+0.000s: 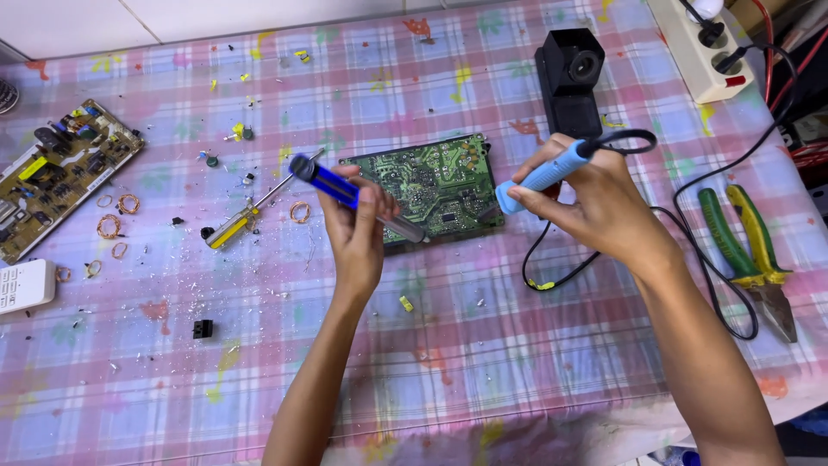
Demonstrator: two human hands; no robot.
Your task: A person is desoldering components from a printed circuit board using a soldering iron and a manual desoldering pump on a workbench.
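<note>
On a table covered by a pink and blue checked cloth (483, 345), seen from above, the far left edge carries a brown circuit board (60, 173) crowded with components, with a white remote-like block (24, 285) just below it. Small copper wire coils (110, 226) lie scattered beside the board, among flecks of debris. A small black component (203, 329) sits alone nearer the viewer. A yellow-handled screwdriver (237, 223) lies tilted, its shaft pointing up and to the right, close to the left hand.

The left hand (358, 233) is clenched around a blue desoldering pump (345, 192), whose dark plunger end points up-left and whose grey nozzle reaches down-right over the green circuit board (431, 177). This board lies flat at the table's centre, solder side up; the hand and pump hide its left edge.

The right hand (604, 203) grasps a light blue soldering iron (543, 177) in a pen-like hold, the tip end directed at the board's right edge; whether the tip touches cannot be told. Its black cable (552, 259) loops over the cloth and runs to the right. A black stand-like device (571, 78) rests just behind the board. Green and yellow-handled pliers (746, 250) lie at the right, partly crossed by the cable, and a white power strip (699, 52) occupies the upper right corner.
</note>
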